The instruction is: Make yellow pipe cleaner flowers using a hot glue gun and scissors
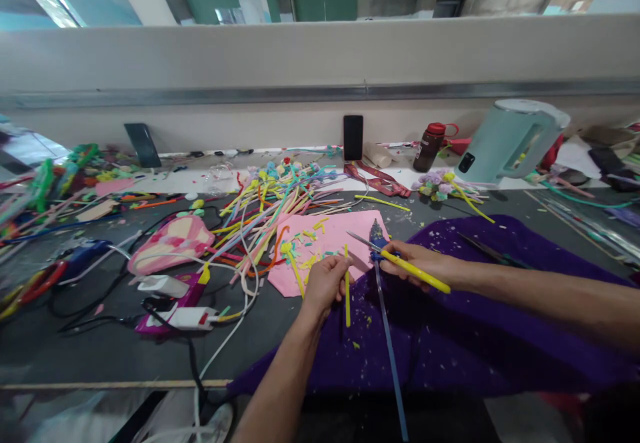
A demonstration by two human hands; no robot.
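My left hand (326,281) is closed on a short yellow chenille stem (348,303), which stands upright between thumb and fingers. To its right, my right hand (407,259) is closed around scissors (417,273) with a yellow handle; their pointed blades (359,238) angle toward the stem's upper end. Just beside the right fingers is a dark blue pointed tool (377,235), with a long translucent rod (390,346) running down from it. Whether the fingers touch that tool is unclear. Under both hands lie a pink sheet (287,283) with yellow and green clippings and a purple cloth (450,343).
Loose coloured stems (265,209) are heaped behind the pink sheet. A power strip (175,313) with plugs and cables lies left. Along the back stand two phones (353,137), a dark bottle (429,149) and a pale green kettle (505,143). Fluffy flowers (435,188) lie nearby.
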